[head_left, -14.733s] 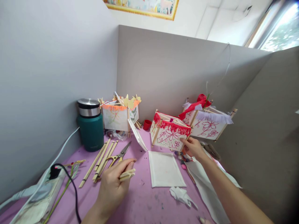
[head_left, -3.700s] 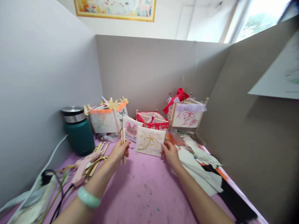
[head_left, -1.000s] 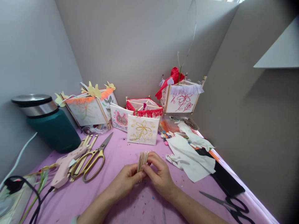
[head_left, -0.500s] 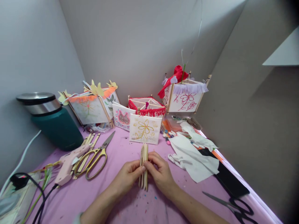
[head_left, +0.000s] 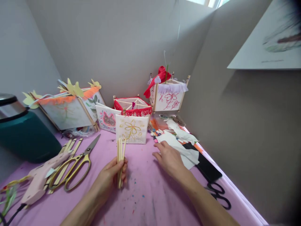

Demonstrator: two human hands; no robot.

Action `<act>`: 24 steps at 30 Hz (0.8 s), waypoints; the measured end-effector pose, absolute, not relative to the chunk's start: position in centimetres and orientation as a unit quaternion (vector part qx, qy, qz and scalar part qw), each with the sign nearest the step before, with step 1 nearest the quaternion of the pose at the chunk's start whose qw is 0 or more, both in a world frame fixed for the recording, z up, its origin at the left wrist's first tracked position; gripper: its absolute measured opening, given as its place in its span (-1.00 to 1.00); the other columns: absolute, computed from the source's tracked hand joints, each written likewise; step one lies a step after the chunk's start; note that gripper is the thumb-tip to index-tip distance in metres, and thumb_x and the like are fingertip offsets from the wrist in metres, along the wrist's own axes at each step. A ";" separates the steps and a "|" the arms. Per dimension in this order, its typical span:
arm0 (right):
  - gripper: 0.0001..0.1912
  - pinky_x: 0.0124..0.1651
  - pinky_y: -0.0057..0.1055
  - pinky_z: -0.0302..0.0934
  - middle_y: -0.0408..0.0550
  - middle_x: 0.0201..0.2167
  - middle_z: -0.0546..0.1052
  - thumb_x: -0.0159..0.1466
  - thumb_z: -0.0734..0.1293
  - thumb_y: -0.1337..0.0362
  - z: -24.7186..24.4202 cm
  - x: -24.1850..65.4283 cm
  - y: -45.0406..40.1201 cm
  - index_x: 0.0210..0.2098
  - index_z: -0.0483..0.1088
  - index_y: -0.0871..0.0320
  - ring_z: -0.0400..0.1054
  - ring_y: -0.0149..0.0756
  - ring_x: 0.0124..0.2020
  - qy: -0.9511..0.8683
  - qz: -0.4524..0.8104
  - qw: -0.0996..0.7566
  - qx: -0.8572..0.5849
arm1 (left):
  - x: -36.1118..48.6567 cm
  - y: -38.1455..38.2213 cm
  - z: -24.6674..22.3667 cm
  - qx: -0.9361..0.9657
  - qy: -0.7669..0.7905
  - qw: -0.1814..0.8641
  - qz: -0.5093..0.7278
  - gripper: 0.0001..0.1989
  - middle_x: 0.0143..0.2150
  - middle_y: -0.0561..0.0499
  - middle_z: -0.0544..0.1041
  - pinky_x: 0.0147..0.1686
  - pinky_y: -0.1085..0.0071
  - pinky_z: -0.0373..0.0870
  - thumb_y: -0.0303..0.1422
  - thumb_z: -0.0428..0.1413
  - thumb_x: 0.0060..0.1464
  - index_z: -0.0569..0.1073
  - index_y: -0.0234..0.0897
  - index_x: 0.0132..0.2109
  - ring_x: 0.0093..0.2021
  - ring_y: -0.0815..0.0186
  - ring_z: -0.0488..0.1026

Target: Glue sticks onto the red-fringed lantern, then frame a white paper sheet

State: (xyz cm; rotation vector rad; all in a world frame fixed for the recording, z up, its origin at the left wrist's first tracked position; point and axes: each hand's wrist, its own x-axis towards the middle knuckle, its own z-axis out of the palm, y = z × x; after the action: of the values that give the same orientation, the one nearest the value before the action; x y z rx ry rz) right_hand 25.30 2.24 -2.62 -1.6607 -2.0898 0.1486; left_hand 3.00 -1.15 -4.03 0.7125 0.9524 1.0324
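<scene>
A small bundle of thin wooden sticks [head_left: 120, 152] stands nearly upright in my left hand [head_left: 111, 174], with its thumb and fingers wrapped round the middle. The stick tops fan slightly apart. My right hand [head_left: 169, 158] holds nothing; its fingers are stretched out and apart over the purple cloth, beside the white paper sheets [head_left: 190, 157]. Behind the sticks leans a white panel [head_left: 138, 130] with a yellow flower drawing. Left of my left hand lie gold-handled scissors [head_left: 92, 145] and a pink glue gun [head_left: 35, 188], with more sticks [head_left: 76, 147] under them.
Lantern-like boxes with red fringe [head_left: 141, 112], orange fringe [head_left: 61, 113] and lilac fringe [head_left: 170, 97] stand along the back wall. A teal bottle [head_left: 25, 135] is at far left. Black scissors [head_left: 225, 201] lie partly behind my right forearm, near a black flat object [head_left: 209, 168].
My right hand has let go of the stick bundle and moved right, with its fingers opening. The left hand keeps the sticks. The view has turned to the right.
</scene>
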 end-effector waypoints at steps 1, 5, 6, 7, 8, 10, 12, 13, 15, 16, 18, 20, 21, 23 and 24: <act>-0.81 -0.30 -0.39 0.15 0.05 -0.24 0.48 0.17 0.33 0.33 -2.7 26.2 2.1 -0.20 0.47 0.13 0.39 -0.21 -0.29 -0.753 0.032 0.182 -0.631 | 2.9 -1.1 -4.0 0.321 0.430 0.704 0.464 -0.74 -0.51 0.15 0.27 -0.61 0.52 0.23 -0.22 0.19 -0.02 0.36 -0.30 -0.27 -0.61 0.51 0.19; -0.82 -0.32 -0.42 0.14 0.03 -0.37 0.49 0.17 0.24 0.47 -3.3 28.1 1.3 -0.37 0.48 0.17 0.38 -0.25 -0.34 -0.755 0.064 0.144 -0.636 | 2.8 -1.2 -4.2 0.324 0.436 0.713 0.443 -0.71 -0.58 0.21 0.10 -0.71 0.60 0.03 -0.18 0.19 -0.01 0.33 -0.31 -0.33 -0.66 0.56 0.02; -0.82 -0.30 -0.42 0.15 0.01 -0.37 0.50 0.17 0.23 0.46 -3.2 28.4 1.2 -0.38 0.47 0.17 0.38 -0.26 -0.33 -0.756 0.100 0.184 -0.621 | 2.8 -1.2 -4.3 0.324 0.432 0.718 0.440 -0.72 -0.59 0.22 0.08 -0.71 0.60 0.01 -0.18 0.18 0.00 0.33 -0.30 -0.31 -0.66 0.57 -0.01; -0.84 -0.30 -0.41 0.17 -0.03 -0.38 0.50 0.17 0.24 0.43 -2.9 28.7 1.2 -0.36 0.47 0.16 0.38 -0.28 -0.35 -0.747 0.152 0.234 -0.603 | 2.8 -1.2 -4.4 0.324 0.427 0.722 0.438 -0.72 -0.59 0.22 0.07 -0.72 0.60 0.00 -0.18 0.18 0.01 0.34 -0.30 -0.27 -0.67 0.57 -0.04; -0.86 -0.32 -0.41 0.19 -0.07 -0.41 0.49 0.17 0.26 0.38 -2.4 29.0 1.3 -0.34 0.46 0.16 0.37 -0.30 -0.38 -0.726 0.217 0.289 -0.585 | 2.8 -1.3 -4.4 0.326 0.421 0.724 0.439 -0.71 -0.58 0.22 0.09 -0.72 0.59 0.01 -0.18 0.17 0.01 0.35 -0.29 -0.23 -0.67 0.57 -0.05; -0.85 -0.40 -0.42 0.21 -0.16 -0.49 0.45 0.15 0.30 0.26 -1.2 30.0 1.8 -0.30 0.43 0.15 0.33 -0.37 -0.49 -0.655 0.342 0.388 -0.551 | 2.8 -1.4 -4.4 0.335 0.411 0.720 0.448 -0.68 -0.54 0.20 0.19 -0.71 0.57 0.05 -0.20 0.18 0.00 0.34 -0.27 -0.15 -0.67 0.56 0.00; -0.80 -0.46 -0.45 0.21 -0.21 -0.53 0.41 0.09 0.34 0.20 0.0 31.3 2.6 -0.31 0.42 0.16 0.27 -0.43 -0.56 -0.586 0.402 0.461 -0.532 | 2.9 -1.5 -4.3 0.347 0.406 0.710 0.459 -0.67 -0.46 0.15 0.29 -0.68 0.55 0.13 -0.23 0.20 -0.03 0.33 -0.26 -0.14 -0.64 0.54 0.09; -0.78 -0.46 -0.47 0.21 -0.21 -0.52 0.41 0.06 0.37 0.19 0.5 32.0 3.0 -0.32 0.43 0.17 0.27 -0.45 -0.56 -0.563 0.408 0.490 -0.526 | 2.9 -1.5 -4.3 0.352 0.405 0.706 0.463 -0.68 -0.43 0.13 0.32 -0.67 0.54 0.16 -0.24 0.21 -0.04 0.33 -0.27 -0.16 -0.62 0.53 0.13; -0.75 -0.47 -0.49 0.21 -0.19 -0.48 0.43 0.02 0.40 0.19 1.0 33.2 3.8 -0.33 0.44 0.18 0.27 -0.47 -0.54 -0.526 0.419 0.530 -0.517 | 3.0 -1.5 -4.2 0.357 0.404 0.705 0.461 -0.69 -0.41 0.11 0.33 -0.64 0.53 0.19 -0.25 0.21 -0.04 0.32 -0.27 -0.19 -0.60 0.52 0.16; -0.73 -0.48 -0.50 0.21 -0.17 -0.47 0.44 0.01 0.41 0.19 1.1 33.6 4.0 -0.31 0.45 0.18 0.27 -0.48 -0.54 -0.505 0.439 0.540 -0.510 | 3.0 -1.5 -4.1 0.359 0.404 0.706 0.458 -0.70 -0.42 0.12 0.33 -0.64 0.54 0.18 -0.25 0.20 -0.03 0.32 -0.27 -0.20 -0.60 0.53 0.15; -0.67 -0.50 -0.51 0.20 -0.17 -0.47 0.44 -0.02 0.44 0.18 1.1 34.2 4.3 -0.28 0.46 0.18 0.26 -0.49 -0.56 -0.464 0.491 0.547 -0.495 | 3.0 -1.5 -4.0 0.363 0.404 0.709 0.450 -0.71 -0.45 0.14 0.29 -0.65 0.55 0.15 -0.24 0.20 -0.02 0.32 -0.28 -0.21 -0.62 0.54 0.10; -0.64 -0.52 -0.51 0.19 -0.17 -0.49 0.43 -0.05 0.46 0.18 0.9 34.3 4.5 -0.26 0.46 0.19 0.23 -0.51 -0.59 -0.440 0.520 0.548 -0.486 | 2.9 -1.5 -3.9 0.366 0.404 0.710 0.446 -0.71 -0.49 0.16 0.25 -0.68 0.56 0.10 -0.22 0.20 -0.02 0.31 -0.28 -0.24 -0.64 0.56 0.03; -0.64 -0.53 -0.52 0.19 -0.18 -0.51 0.43 -0.05 0.46 0.19 0.7 34.3 4.6 -0.27 0.46 0.20 0.22 -0.52 -0.60 -0.438 0.519 0.549 -0.487 | 2.9 -1.5 -3.9 0.366 0.407 0.710 0.443 -0.70 -0.52 0.18 0.22 -0.69 0.57 0.06 -0.19 0.19 -0.02 0.30 -0.28 -0.28 -0.65 0.56 0.00; -0.66 -0.54 -0.51 0.18 -0.19 -0.52 0.43 -0.05 0.45 0.19 0.3 34.4 5.1 -0.28 0.46 0.20 0.21 -0.52 -0.61 -0.449 0.488 0.553 -0.505 | 2.9 -1.5 -3.7 0.369 0.417 0.710 0.430 -0.66 -0.59 0.21 0.11 -0.72 0.59 -0.03 -0.13 0.18 -0.02 0.23 -0.27 -0.38 -0.67 0.57 -0.08; -0.67 -0.53 -0.51 0.19 -0.19 -0.53 0.43 -0.04 0.44 0.19 0.1 34.5 5.4 -0.30 0.45 0.19 0.21 -0.51 -0.61 -0.459 0.461 0.553 -0.521 | 2.9 -1.6 -3.7 0.373 0.424 0.708 0.424 -0.62 -0.61 0.23 0.06 -0.72 0.59 -0.08 -0.11 0.18 -0.02 0.19 -0.26 -0.43 -0.67 0.57 -0.11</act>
State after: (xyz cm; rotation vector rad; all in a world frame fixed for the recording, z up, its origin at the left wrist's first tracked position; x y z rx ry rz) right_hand 34.52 5.44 0.06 -1.2307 -1.0847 1.0897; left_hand 2.88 -1.59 -3.65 0.8274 0.9418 0.9414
